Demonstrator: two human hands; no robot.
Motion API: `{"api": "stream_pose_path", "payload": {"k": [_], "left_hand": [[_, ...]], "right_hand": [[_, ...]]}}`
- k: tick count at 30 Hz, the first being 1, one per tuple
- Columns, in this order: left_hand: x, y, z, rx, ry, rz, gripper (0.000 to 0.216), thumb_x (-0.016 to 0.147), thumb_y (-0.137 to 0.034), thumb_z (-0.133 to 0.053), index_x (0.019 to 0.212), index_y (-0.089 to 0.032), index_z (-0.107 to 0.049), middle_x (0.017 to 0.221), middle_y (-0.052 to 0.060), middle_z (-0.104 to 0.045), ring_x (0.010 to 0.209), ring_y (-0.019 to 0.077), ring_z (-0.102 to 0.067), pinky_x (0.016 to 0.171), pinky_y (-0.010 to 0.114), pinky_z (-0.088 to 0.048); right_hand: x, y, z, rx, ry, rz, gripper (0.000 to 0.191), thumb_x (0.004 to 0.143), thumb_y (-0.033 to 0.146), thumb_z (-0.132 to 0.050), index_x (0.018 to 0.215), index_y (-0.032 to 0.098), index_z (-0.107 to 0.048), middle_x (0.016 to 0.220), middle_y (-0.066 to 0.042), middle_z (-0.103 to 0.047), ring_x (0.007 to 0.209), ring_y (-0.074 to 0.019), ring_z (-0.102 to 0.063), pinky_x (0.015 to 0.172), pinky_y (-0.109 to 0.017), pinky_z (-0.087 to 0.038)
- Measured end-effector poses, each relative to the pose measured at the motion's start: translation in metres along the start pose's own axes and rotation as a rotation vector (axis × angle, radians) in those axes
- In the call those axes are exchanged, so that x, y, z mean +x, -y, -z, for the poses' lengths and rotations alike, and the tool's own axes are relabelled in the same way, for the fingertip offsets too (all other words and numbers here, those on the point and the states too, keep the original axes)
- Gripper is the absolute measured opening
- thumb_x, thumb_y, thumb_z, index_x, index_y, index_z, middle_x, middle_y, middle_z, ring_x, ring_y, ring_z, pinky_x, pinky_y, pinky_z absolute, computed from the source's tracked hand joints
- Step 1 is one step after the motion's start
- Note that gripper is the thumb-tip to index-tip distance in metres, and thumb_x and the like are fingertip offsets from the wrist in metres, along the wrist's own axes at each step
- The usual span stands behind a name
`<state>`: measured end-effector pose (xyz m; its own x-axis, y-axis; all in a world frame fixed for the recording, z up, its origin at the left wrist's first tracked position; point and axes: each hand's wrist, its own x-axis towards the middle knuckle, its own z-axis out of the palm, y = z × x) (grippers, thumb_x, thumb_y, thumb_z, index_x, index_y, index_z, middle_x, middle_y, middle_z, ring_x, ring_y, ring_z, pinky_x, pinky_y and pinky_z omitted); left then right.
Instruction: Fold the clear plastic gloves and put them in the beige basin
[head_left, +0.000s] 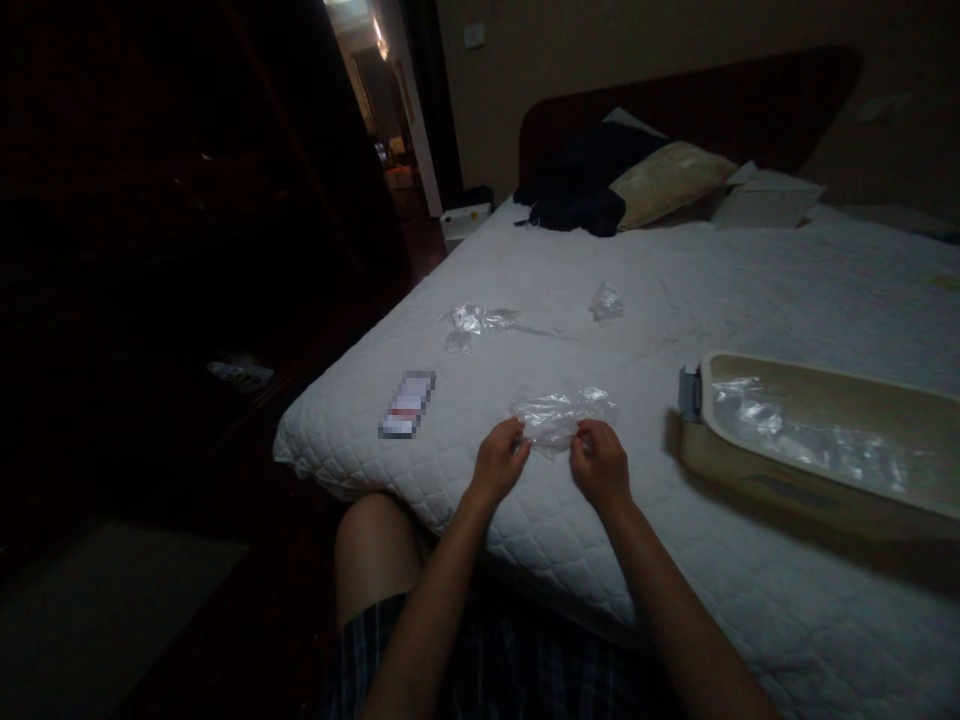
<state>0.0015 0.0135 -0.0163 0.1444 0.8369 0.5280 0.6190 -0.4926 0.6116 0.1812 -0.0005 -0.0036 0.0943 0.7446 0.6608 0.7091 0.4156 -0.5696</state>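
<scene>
A clear, crinkled plastic bag (553,418) lies spread on the white quilted bed (525,520) in front of me. My left hand (501,455) pinches its left edge, fingers curled against the thumb. At the bag's right edge, my right hand (600,460) grips the film in the same way. Farther back on the quilt lie another clear plastic bag (480,319) to the left and a small crumpled one (606,302) to the right.
On the right stands a beige plastic bin (795,490) with a grey latch and shiny clear plastic inside. A blurred-out phone-like object (407,405) lies left of my hands. Dark clothing (577,180) and a beige pillow (671,180) are heaped by the headboard (690,95).
</scene>
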Motion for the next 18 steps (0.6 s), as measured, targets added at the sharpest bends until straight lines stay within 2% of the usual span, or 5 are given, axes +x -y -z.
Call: {"api": "stream_pose_path", "payload": {"k": [3, 6, 11, 18], "left_hand": [[-0.001, -0.003, 0.002, -0.028, -0.004, 0.015, 0.033, 0.076, -0.021, -0.056, 0.108, -0.018, -0.056, 0.113, 0.009, -0.059, 0.107, 0.0190, -0.054, 0.094, 0.036, -0.045], [-0.002, -0.004, 0.002, -0.088, -0.007, 0.089, 0.029, 0.078, -0.019, -0.052, 0.106, -0.019, -0.058, 0.115, 0.008, -0.059, 0.109, 0.0185, -0.054, 0.095, 0.037, -0.043], [0.002, -0.002, 0.002, -0.329, -0.029, 0.252, 0.022, 0.082, -0.021, -0.046, 0.099, -0.018, -0.060, 0.105, 0.007, -0.064, 0.099, 0.0167, -0.059, 0.090, 0.035, -0.046], [0.009, -0.003, 0.012, -0.574, -0.055, 0.364, 0.016, 0.079, -0.024, -0.049, 0.085, -0.015, -0.060, 0.097, 0.008, -0.067, 0.095, 0.0185, -0.061, 0.087, 0.035, -0.046]], "right_hand": [[0.001, 0.002, 0.001, 0.018, -0.019, -0.057, 0.011, 0.074, 0.012, -0.047, 0.081, 0.020, -0.048, 0.079, -0.003, -0.053, 0.076, -0.0174, -0.052, 0.066, -0.029, -0.046], [0.001, 0.003, 0.002, 0.026, -0.053, -0.092, 0.011, 0.071, 0.011, -0.047, 0.075, 0.021, -0.045, 0.075, -0.002, -0.050, 0.073, -0.0168, -0.050, 0.065, -0.029, -0.044], [0.000, -0.005, 0.002, 0.069, -0.111, -0.188, 0.009, 0.068, 0.013, -0.047, 0.071, 0.021, -0.045, 0.070, 0.000, -0.048, 0.067, -0.0160, -0.047, 0.063, -0.029, -0.041], [-0.003, -0.025, -0.002, 0.254, -0.250, -0.344, 0.007, 0.066, 0.014, -0.043, 0.064, 0.020, -0.045, 0.066, 0.001, -0.049, 0.064, -0.0156, -0.047, 0.060, -0.027, -0.038]]}}
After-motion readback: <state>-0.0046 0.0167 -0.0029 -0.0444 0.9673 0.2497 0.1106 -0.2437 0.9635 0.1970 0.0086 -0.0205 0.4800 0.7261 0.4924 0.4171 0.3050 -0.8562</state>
